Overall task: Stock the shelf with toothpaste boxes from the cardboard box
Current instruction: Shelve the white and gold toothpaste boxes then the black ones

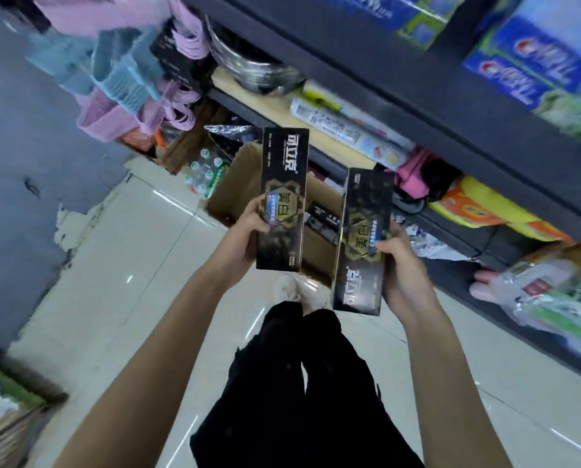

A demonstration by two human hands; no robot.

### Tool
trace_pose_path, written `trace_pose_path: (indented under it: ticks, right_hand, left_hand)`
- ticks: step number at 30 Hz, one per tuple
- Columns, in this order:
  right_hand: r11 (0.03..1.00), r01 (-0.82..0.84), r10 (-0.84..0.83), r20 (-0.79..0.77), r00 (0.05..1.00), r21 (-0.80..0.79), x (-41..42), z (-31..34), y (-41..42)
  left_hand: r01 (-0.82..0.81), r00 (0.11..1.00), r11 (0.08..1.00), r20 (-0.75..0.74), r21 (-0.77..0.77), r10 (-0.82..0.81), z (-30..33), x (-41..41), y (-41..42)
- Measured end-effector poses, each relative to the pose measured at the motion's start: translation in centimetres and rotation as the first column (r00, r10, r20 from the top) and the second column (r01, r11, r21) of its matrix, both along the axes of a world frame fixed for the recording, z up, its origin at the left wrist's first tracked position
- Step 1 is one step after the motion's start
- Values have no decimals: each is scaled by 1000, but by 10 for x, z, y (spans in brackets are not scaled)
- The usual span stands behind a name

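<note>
1. Floor tiles (120, 265) are shining pale beneath both hands; dark shelf (451, 106) is running beyond the right hand (405, 271).
2. Left hand (245, 238) is gripping one black toothpaste box (284, 184).
3. Right hand is gripping another toothpaste box (363, 231).
4. Cardboard box (228, 194) is sitting open just beyond both hands.

- The left hand (245, 238) gripped a black toothpaste box (282, 197), held upright, logo at its far end.
- The right hand (403, 265) gripped a second black box (363, 241), its print upside down.
- Beyond both, an open cardboard box (235, 187) sat on the tiled floor (130, 265), more dark boxes inside.
- Dark shelving (417, 96) ran along the right, blue toothpaste packs (532, 69) on top.
</note>
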State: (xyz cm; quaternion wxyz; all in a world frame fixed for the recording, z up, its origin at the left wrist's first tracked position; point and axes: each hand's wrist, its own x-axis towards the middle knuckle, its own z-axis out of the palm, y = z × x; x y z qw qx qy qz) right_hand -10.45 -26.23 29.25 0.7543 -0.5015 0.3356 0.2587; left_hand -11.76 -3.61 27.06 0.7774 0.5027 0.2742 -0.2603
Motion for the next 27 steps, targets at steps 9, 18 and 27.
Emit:
trace_pose_path:
  ticks: [9, 18, 27]
  right_hand:
    - [996, 73, -82, 197, 977, 53, -20, 69, -27]
    - [982, 175, -186, 226, 956, 68, -40, 94, -95]
    - [954, 133, 2, 453, 892, -267, -90, 104, -270]
  left_hand:
    - [302, 951, 942, 15, 149, -307, 80, 17, -72]
    - [438, 830, 852, 234, 287, -506, 111, 4, -148]
    - [387, 701, 722, 325, 574, -635, 119, -36, -299]
